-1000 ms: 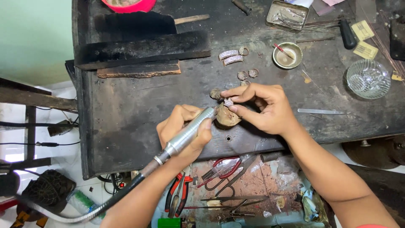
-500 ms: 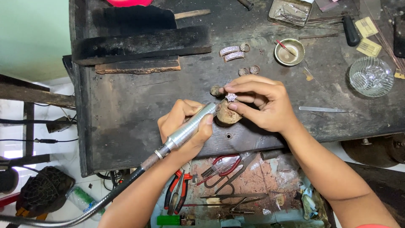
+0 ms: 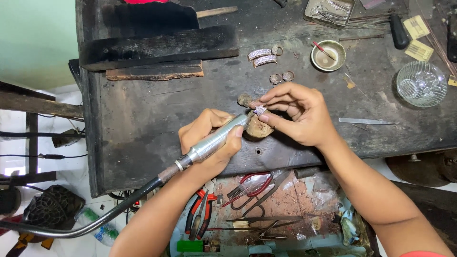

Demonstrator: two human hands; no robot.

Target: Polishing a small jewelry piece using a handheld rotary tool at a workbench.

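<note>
While left hand point(image 3: 209, 143) grips rotary handpiece point(image 3: 216, 140), right hand point(image 3: 297, 114) pinches jewelled piece point(image 3: 260, 110).

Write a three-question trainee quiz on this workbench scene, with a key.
1. True or false: the left hand grips a silver rotary handpiece with a flexible shaft.
2. What does the right hand pinch at its fingertips? A) a stone-set jewellery piece B) red pliers C) a glass bowl
3. Fill in: the clear glass bowl sits at the bench's far ____ side.

Key: 1 true; 2 A; 3 right.
</note>
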